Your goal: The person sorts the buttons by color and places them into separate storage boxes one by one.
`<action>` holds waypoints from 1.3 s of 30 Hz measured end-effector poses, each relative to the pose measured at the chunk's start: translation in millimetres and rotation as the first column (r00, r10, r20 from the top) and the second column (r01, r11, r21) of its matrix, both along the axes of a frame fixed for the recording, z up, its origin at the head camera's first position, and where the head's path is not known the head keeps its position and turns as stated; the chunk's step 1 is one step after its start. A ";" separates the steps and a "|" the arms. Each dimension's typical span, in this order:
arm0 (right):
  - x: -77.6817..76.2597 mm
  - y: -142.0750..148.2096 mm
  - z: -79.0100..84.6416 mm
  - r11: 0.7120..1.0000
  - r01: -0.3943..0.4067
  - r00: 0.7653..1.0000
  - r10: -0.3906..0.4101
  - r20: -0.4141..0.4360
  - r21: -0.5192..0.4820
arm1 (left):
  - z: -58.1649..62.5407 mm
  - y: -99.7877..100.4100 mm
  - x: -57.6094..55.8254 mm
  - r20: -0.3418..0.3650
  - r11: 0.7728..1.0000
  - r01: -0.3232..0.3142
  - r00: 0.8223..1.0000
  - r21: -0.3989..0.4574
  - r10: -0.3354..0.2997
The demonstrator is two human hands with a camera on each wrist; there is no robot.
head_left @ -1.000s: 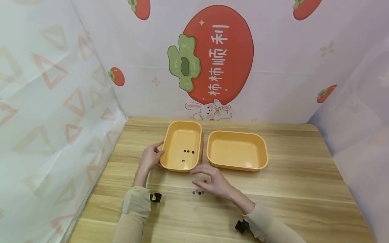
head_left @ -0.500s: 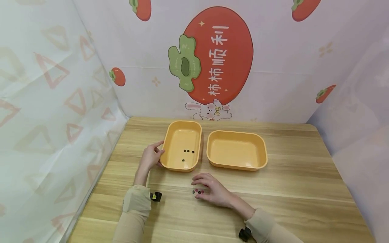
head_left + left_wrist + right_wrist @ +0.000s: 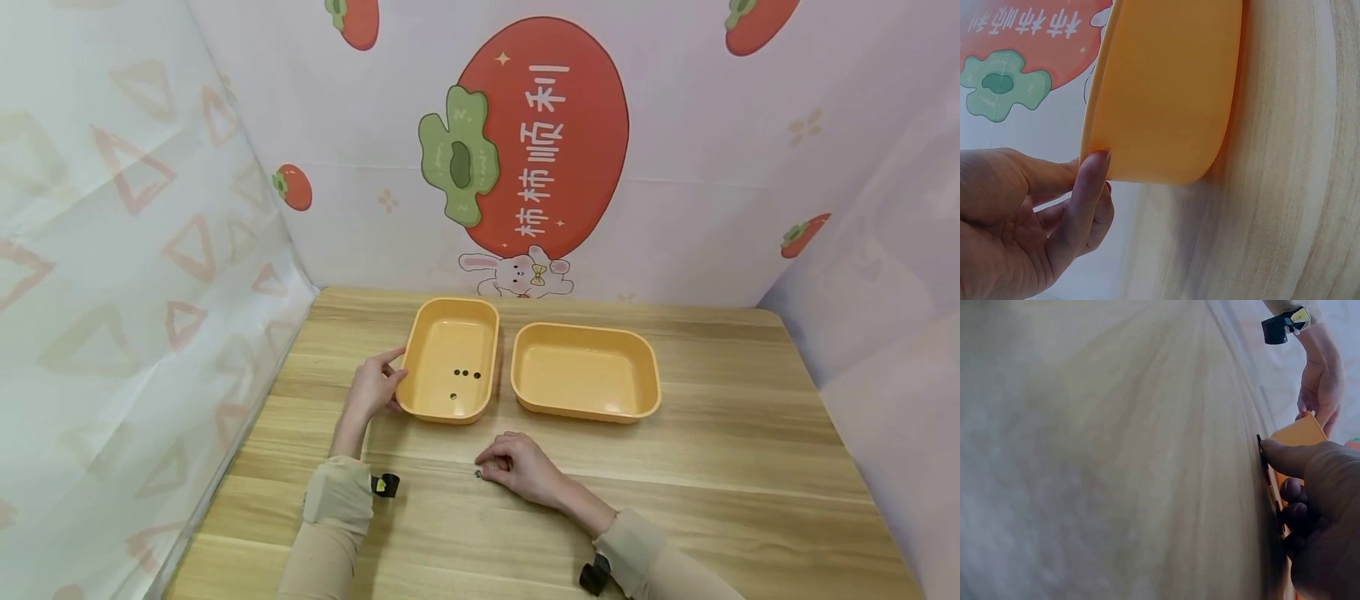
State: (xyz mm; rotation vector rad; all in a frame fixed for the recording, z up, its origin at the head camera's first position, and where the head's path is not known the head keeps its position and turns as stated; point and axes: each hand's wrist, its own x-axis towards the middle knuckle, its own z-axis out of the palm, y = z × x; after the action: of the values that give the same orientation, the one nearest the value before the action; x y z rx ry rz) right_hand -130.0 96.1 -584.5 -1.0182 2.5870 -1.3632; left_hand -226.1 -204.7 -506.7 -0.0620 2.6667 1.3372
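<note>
My left hand (image 3: 372, 386) holds the near left side of an orange-yellow plastic tray (image 3: 416, 333), thumb on the outer wall and a finger at the rim (image 3: 1092, 106). Inside that tray lie several small dark button-like discs (image 3: 465, 373). My right hand (image 3: 525, 471) is low over the wood table in front of the trays, its fingers bent and its thumb tip down by the small discs. One dark disc (image 3: 477, 474) shows just left of the thumb; the hand covers the others. In the right wrist view, thin dark discs (image 3: 1263, 453) lie flat beside the thumb, with the other fingers curled apart from it.
A second orange-yellow tray (image 3: 585, 408) sits to the right of the first, turned sideways. Behind the wood table (image 3: 735, 467) rises a printed cloth backdrop (image 3: 675, 242), and another cloth (image 3: 150, 333) borders the left side. A black strap mount is on each wrist.
My right hand has come from near the left tray's corner down and back onto the small discs, covering most of them, and its fingers have drawn closer together. My left hand stays at the tray.
</note>
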 end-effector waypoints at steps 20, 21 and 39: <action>9.3 -11.9 -3.9 0.997 0.076 0.997 -0.076 0.008 -0.012 | 2.3 0.3 1.4 -0.003 1.000 0.006 1.000 -0.012 -0.006; 9.6 -12.4 -3.8 0.997 0.083 0.996 -0.082 0.015 -0.008 | 2.6 0.4 1.5 -0.003 1.000 0.007 1.000 -0.013 -0.007; 11.6 -11.2 -2.1 0.995 0.059 0.998 -0.056 -0.037 0.081 | 2.4 1.7 0.7 -0.003 1.000 0.007 1.000 -0.004 -0.007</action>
State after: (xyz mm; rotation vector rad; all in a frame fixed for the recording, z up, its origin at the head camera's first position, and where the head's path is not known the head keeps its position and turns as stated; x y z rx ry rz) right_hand -118.4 84.9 -586.6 -0.9711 2.6929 -1.2495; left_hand -225.4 -203.0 -504.2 -0.0508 2.6699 1.3310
